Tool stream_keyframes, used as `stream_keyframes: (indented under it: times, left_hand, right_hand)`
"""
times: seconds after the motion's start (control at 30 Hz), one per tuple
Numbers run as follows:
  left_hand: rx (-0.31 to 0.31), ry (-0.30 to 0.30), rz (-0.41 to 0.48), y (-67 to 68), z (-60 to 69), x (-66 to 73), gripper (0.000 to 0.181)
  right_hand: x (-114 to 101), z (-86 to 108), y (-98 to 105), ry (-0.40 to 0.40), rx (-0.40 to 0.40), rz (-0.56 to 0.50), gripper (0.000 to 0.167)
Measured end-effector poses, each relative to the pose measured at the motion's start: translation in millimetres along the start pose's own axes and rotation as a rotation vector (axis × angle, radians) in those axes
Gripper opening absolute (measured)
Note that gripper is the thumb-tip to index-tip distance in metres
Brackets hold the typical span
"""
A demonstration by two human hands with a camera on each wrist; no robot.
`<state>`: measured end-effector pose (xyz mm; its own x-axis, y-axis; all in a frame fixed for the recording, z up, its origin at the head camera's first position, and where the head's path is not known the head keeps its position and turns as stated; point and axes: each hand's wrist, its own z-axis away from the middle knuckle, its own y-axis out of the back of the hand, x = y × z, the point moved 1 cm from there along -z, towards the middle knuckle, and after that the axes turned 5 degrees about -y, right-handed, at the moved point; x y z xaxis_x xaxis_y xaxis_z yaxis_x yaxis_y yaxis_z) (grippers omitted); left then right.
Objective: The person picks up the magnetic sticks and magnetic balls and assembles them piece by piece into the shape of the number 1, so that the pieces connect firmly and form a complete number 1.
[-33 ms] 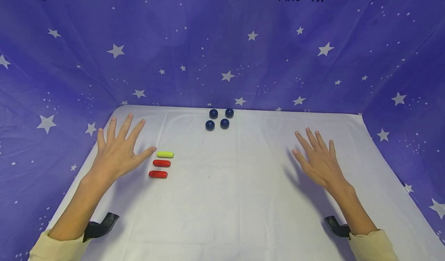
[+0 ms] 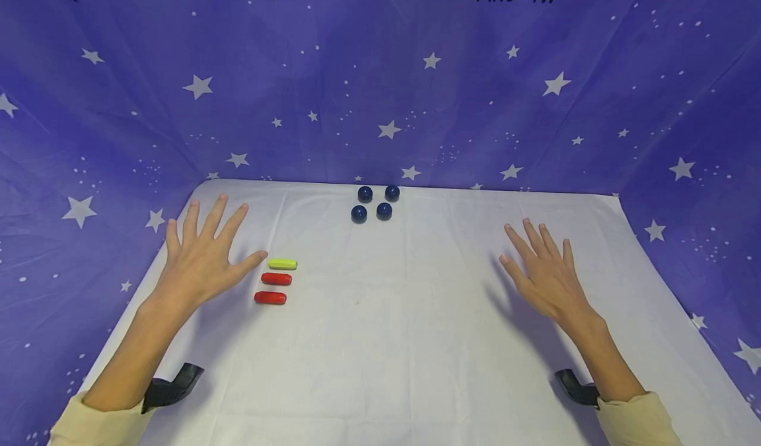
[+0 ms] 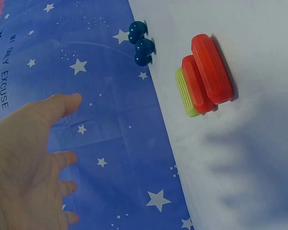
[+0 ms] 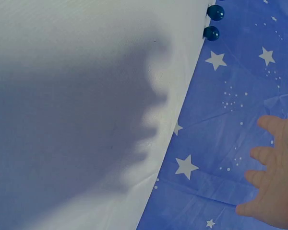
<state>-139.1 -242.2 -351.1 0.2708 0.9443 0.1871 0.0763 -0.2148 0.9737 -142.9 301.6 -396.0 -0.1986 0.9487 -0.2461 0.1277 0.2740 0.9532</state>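
My left hand (image 2: 199, 254) hovers over the left of the white cloth, fingers spread and straight, holding nothing. Just beyond its thumb tip lies a short yellow-green ribbed stick (image 2: 283, 264), with two short red ribbed sticks, one (image 2: 276, 279) below it and another (image 2: 270, 298) nearest me. The left wrist view shows the same red stick (image 3: 212, 69) close up. Over the right side, my right hand (image 2: 545, 277) is also spread and holds nothing. Several glossy dark blue balls (image 2: 359, 214) stand grouped at the cloth's far edge, away from both hands.
A white cloth (image 2: 368, 367) covers the table. Purple-blue fabric (image 2: 333, 69) with white stars rises behind it and along both sides. Black wrist mounts sit on the left forearm (image 2: 172, 386) and the right forearm (image 2: 577, 390).
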Motion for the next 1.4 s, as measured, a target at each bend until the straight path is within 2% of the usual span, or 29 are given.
stream_keyframes:
  times: [0.33, 0.47, 0.67, 0.77, 0.9, 1.13, 1.4]
  left_hand:
    - [0.0, -0.012, 0.001, -0.9, -0.2, 1.0, 0.085]
    - [0.011, -0.042, 0.041, -4.1, -1.2, 1.8, 0.081]
    - [0.007, -0.102, 0.19, -14.2, -3.7, 1.6, 0.068]
    - [-0.017, -0.1, 0.294, -20.5, -4.9, 0.2, 0.063]
    - [-0.015, -0.107, 0.41, -30.6, -7.4, -3.1, 0.057]
    - [-0.039, -0.137, 0.534, -52.9, -14.8, -10.1, 0.048]
    - [-0.112, -0.115, 0.66, -66.8, -19.0, -16.0, 0.043]
  right_hand:
    - [-0.4, 2.8, 1.0, -0.02, -0.013, -0.01, 0.065]
    - [-0.1, 4.5, -0.1, -0.023, -0.003, -0.02, 0.064]
    - [2.1, 3.9, -3.1, -0.007, 0.034, -0.105, 0.06]
    - [3.1, 3.8, -3.9, -0.015, 0.032, -0.17, 0.057]
    - [3.4, 3.9, -4.4, -0.052, 0.015, -0.228, 0.055]
    - [1.3, 2.3, -5.1, -0.077, 0.064, -0.315, 0.047]
    - [-1.1, -3.1, -11.6, -0.032, 0.118, -0.41, 0.044]
